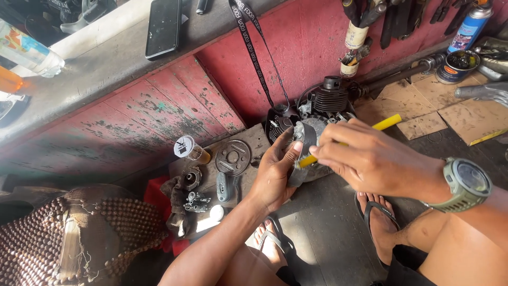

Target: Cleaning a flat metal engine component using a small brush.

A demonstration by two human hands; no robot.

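My left hand [275, 172] grips a small grey metal engine part [304, 139] and holds it up over the floor. My right hand [365, 159], with a green watch [465, 182] on its wrist, holds a yellow-handled tool [383, 123] whose tip rests against that part. Just behind the hands, a small finned engine [327, 100] sits on the floor against the red wall.
A wooden board [259, 139] at left carries a round metal disc [233, 157], a small jar [189, 148] and several engine pieces. A phone [163, 26] lies on the ledge above. Cardboard [423, 114], a spray can [471, 26] and a tin [457, 66] stand at right. My sandalled feet [378, 212] are below.
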